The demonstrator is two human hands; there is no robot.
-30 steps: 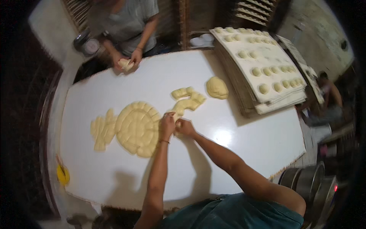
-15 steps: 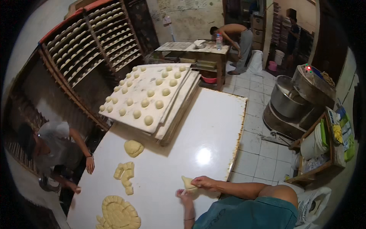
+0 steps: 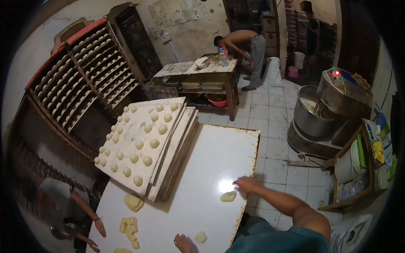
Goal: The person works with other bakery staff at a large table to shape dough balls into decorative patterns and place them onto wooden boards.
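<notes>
On the white tabletop (image 3: 202, 168), my right hand (image 3: 248, 185) is beside an elongated lump of pale yellow dough (image 3: 228, 196), close to the table's right edge. Its fingers reach left and hold nothing I can see. My left hand (image 3: 185, 243) rests low in the picture, partly cut off by the lower edge, with its fingers apart. Just to its right lies a smaller, paler dough piece (image 3: 201, 237), separate from the hand. Further left sit a round dough lump (image 3: 133, 203), a bent strip of dough (image 3: 129, 231) and the top of another dough mass (image 3: 122, 250).
Stacked boards (image 3: 145, 139) with several dough balls cover the table's far left. A co-worker's hands (image 3: 99, 227) are at the left edge. Behind stand a tray rack (image 3: 84, 76) and a side table (image 3: 198, 69) with a bending person. At right are a mixer (image 3: 314, 114) and a shelf (image 3: 354, 164).
Both hands were together on one dough piece; now they are apart, with two pieces lying on the table. My right hand moved up and right, my left down and left. The view has shifted.
</notes>
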